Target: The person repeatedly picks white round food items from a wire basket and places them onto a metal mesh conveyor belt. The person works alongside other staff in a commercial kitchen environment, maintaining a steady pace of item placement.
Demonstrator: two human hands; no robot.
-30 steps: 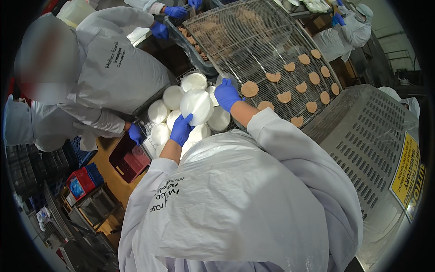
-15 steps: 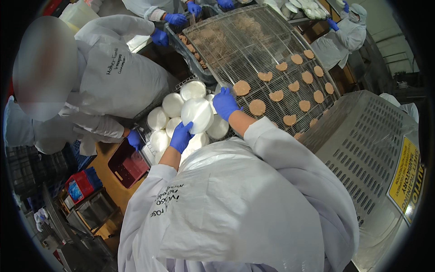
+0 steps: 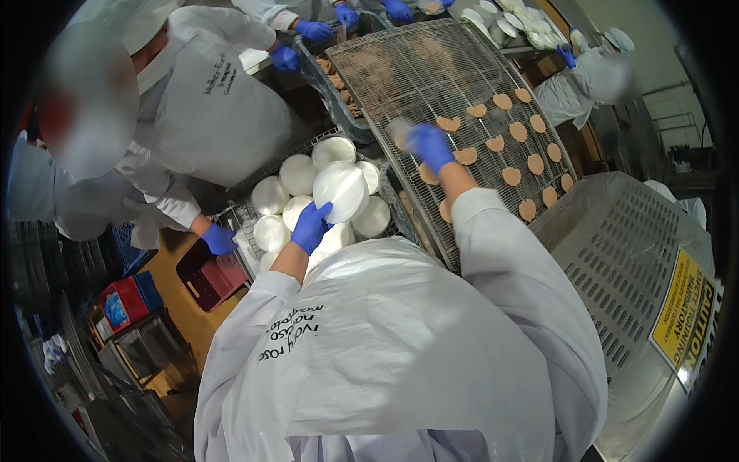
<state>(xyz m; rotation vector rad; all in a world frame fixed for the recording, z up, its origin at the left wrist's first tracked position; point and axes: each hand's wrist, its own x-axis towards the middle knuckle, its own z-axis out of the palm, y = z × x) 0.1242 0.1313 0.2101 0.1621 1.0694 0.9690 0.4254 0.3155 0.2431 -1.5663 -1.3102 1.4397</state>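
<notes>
Right of the frame's top centre, you have a wire-mesh belt [image 3: 481,73] with flat tan patties [image 3: 518,132] lying apart in loose rows, some crescent-shaped. Left of the frame's centre, your wire rack [image 3: 240,214] carries round white discs [image 3: 296,175], crowded side by side.

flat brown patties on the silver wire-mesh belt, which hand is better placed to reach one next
Likely the blue-gloved right hand: it is over the belt near the patties, though blur hides its grip. The blue-gloved left hand holds a round white disc left of the belt.
</notes>
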